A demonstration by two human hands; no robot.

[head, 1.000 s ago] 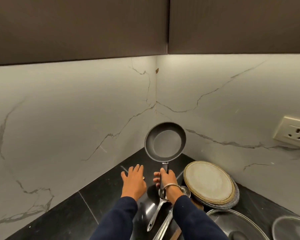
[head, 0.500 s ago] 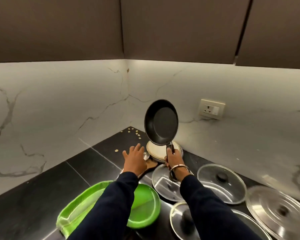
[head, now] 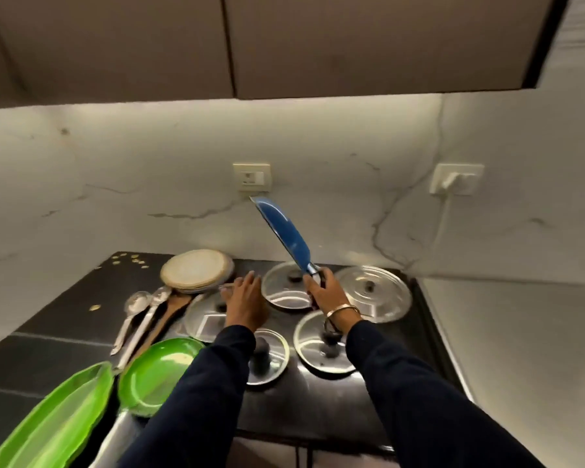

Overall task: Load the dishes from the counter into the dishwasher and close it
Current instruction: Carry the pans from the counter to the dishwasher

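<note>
A: Largest item?
B: Black desk [head: 368, 410], against marbled wall.
A: Next?
B: Long green tray [head: 58, 423], near left edge; round green plate [head: 156, 376] just beside it.
A: Lids?
B: Five, laid flat across the desk. Steel lid [head: 379, 293] farthest right; glass lid [head: 284, 292] behind the hands.
A: Plates?
B: Beige plate stack [head: 196, 270], far left of the lids.
A: The pan?
B: Blue frying pan [head: 284, 231], lifted clear above the lids, seen edge-on, tilted up toward the wall socket [head: 252, 177].
A: Utensils?
B: Two steel ladles [head: 139, 315] and wooden spatula [head: 164, 315], side by side, between plates and tray.
A: Hands?
B: Right hand [head: 328, 292], grip closed around pan handle. Left hand [head: 247, 302], grip open, fingers extended, holding nothing, over a lid.
</note>
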